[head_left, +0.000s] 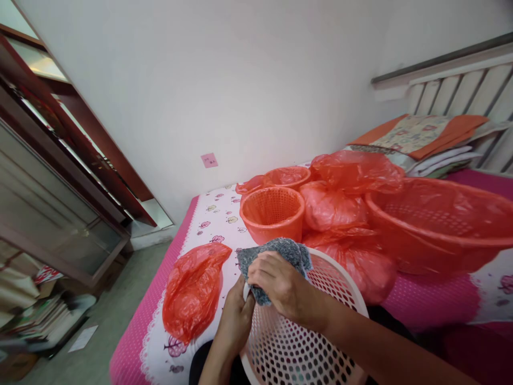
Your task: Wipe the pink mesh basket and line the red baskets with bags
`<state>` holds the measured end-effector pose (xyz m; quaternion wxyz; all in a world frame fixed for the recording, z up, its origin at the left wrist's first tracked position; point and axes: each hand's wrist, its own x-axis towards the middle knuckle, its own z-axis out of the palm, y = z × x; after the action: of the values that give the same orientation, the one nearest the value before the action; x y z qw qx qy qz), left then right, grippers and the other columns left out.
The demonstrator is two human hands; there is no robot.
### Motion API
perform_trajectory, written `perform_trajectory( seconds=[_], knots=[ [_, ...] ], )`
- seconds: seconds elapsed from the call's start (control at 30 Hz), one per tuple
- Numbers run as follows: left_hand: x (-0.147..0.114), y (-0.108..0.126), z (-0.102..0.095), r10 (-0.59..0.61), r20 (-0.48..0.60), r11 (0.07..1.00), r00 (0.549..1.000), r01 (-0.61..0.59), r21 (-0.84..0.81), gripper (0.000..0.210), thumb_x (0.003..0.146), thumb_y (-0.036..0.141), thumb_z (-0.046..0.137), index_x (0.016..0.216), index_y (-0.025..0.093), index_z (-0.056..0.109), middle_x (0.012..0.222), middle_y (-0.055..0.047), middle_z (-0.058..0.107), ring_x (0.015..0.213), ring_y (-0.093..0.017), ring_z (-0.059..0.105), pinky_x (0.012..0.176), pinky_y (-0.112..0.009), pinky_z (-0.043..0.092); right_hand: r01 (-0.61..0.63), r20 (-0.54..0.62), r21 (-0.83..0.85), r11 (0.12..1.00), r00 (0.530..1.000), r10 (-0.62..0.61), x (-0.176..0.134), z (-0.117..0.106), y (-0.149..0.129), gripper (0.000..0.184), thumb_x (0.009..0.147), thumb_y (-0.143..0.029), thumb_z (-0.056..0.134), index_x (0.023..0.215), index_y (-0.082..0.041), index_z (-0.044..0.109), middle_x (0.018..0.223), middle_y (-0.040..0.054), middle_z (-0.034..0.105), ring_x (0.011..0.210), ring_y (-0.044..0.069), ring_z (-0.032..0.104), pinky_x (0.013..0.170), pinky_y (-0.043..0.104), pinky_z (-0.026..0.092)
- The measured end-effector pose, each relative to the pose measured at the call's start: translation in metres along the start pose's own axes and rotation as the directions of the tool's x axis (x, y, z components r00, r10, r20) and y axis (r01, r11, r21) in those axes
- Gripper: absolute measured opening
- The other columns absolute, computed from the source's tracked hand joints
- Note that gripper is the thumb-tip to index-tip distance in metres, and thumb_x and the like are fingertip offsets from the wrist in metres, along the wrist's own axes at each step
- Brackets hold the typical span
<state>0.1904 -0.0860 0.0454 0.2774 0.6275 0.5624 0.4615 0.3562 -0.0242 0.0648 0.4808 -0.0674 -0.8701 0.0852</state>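
Note:
A pale pink plastic basket [340, 272] with round holes leans tilted in front of me, its open side toward me. My left hand [236, 315] grips its rim on the left. My right hand [276, 280] is closed over a grey cloth [286, 248] that is folded across the rim, touching it close to my left fingers. Just beyond the cloth stands a smaller orange-red basket [272, 211]. To the left lies a crumpled red plastic bag [196, 289] on the bed.
Several filled red bags [334, 206] are heaped behind the pale basket. A large red basket [441, 214] stands at right on the bed [148, 315]. Folded bedding [425, 139] lies near the radiator [465, 88]. Books [44, 315] sit on the floor at left.

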Motion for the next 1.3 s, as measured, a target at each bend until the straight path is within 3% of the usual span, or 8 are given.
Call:
perform_trajectory(
  seconds=[0.2, 0.33, 0.47, 0.6, 0.73, 0.83, 1.03, 1.3],
  knots=[
    [-0.001, 0.002, 0.001, -0.024, 0.029, 0.999, 0.999, 0.025, -0.046, 0.027, 0.087, 0.036, 0.061, 0.101, 0.017, 0.075, 0.102, -0.011, 0.08, 0.095, -0.03, 0.072, 0.093, -0.045, 0.058, -0.044, 0.189, -0.079, 0.996, 0.98, 0.058, -0.006, -0.01, -0.016, 0.023, 0.104, -0.011, 0.048, 0.122, -0.018, 0.061, 0.128, 0.0107, 0.069, 0.128, 0.024, 0.057, 0.121, 0.048, 0.038],
    [-0.003, 0.001, 0.002, -0.012, 0.007, 1.0, 1.0, 0.012, -0.024, 0.025, 0.086, 0.031, 0.059, 0.099, 0.017, 0.074, 0.106, -0.012, 0.08, 0.1, -0.03, 0.072, 0.096, -0.044, 0.057, -0.113, 0.218, -0.072, 0.991, 0.968, 0.126, 0.005, -0.022, -0.023, 0.04, 0.101, -0.02, 0.063, 0.14, -0.016, 0.054, 0.134, 0.0132, 0.068, 0.126, 0.027, 0.059, 0.111, 0.046, 0.047],
    [-0.003, 0.002, 0.002, -0.039, 0.034, 0.998, 0.999, 0.041, -0.04, 0.026, 0.088, 0.036, 0.06, 0.099, 0.017, 0.073, 0.104, -0.012, 0.08, 0.094, -0.029, 0.072, 0.084, -0.038, 0.057, -0.132, 0.167, -0.047, 0.99, 0.976, 0.139, 0.015, -0.034, -0.018, 0.025, 0.1, -0.019, 0.065, 0.126, -0.017, 0.063, 0.124, 0.0109, 0.071, 0.116, 0.025, 0.062, 0.105, 0.044, 0.048],
    [-0.004, -0.002, 0.003, -0.041, 0.047, 0.999, 0.998, 0.042, -0.002, 0.029, 0.092, 0.04, 0.058, 0.099, 0.016, 0.072, 0.102, -0.012, 0.078, 0.088, -0.027, 0.069, 0.083, -0.038, 0.056, -0.126, 0.317, -0.155, 0.98, 0.933, 0.17, 0.017, -0.035, -0.006, 0.035, 0.096, -0.021, 0.074, 0.129, -0.019, 0.065, 0.136, 0.011, 0.067, 0.128, 0.028, 0.057, 0.113, 0.047, 0.042],
    [-0.007, -0.005, 0.006, -0.005, 0.038, 0.997, 0.999, 0.002, 0.083, 0.027, 0.088, 0.024, 0.053, 0.104, 0.016, 0.073, 0.105, -0.012, 0.077, 0.088, -0.026, 0.067, 0.091, -0.041, 0.056, -0.065, 0.418, -0.267, 0.962, 0.891, 0.177, 0.022, -0.029, -0.006, 0.011, 0.102, -0.015, 0.062, 0.11, -0.017, 0.068, 0.115, 0.0101, 0.071, 0.109, 0.026, 0.061, 0.1, 0.043, 0.046],
    [-0.01, -0.004, 0.008, 0.007, 0.029, 0.996, 1.0, -0.01, 0.091, 0.034, 0.085, 0.018, 0.052, 0.111, 0.016, 0.072, 0.11, -0.012, 0.077, 0.09, -0.026, 0.067, 0.094, -0.043, 0.056, -0.045, 0.468, -0.295, 0.954, 0.864, 0.186, 0.03, -0.032, -0.01, 0.013, 0.1, -0.007, 0.057, 0.104, -0.016, 0.067, 0.11, 0.0108, 0.07, 0.105, 0.025, 0.061, 0.097, 0.042, 0.047],
    [-0.014, 0.0, 0.008, -0.02, 0.084, 1.0, 0.996, 0.019, 0.006, 0.036, 0.1, 0.038, 0.052, 0.118, 0.015, 0.072, 0.119, -0.016, 0.077, 0.108, -0.03, 0.07, 0.101, -0.044, 0.055, -0.282, 0.48, -0.088, 0.955, 0.829, 0.288, 0.038, -0.048, -0.005, 0.028, 0.089, -0.029, 0.08, 0.112, -0.018, 0.069, 0.115, 0.0081, 0.071, 0.107, 0.025, 0.064, 0.098, 0.04, 0.047],
    [-0.011, -0.003, 0.007, 0.008, 0.087, 0.999, 0.996, -0.011, 0.033, 0.035, 0.099, 0.032, 0.05, 0.119, 0.014, 0.072, 0.132, -0.017, 0.074, 0.116, -0.031, 0.07, 0.106, -0.046, 0.053, -0.209, 0.41, -0.14, 0.968, 0.878, 0.249, 0.025, -0.031, -0.003, 0.012, 0.101, -0.027, 0.069, 0.099, -0.016, 0.073, 0.105, 0.0067, 0.071, 0.101, 0.022, 0.062, 0.096, 0.039, 0.044]
  ],
)
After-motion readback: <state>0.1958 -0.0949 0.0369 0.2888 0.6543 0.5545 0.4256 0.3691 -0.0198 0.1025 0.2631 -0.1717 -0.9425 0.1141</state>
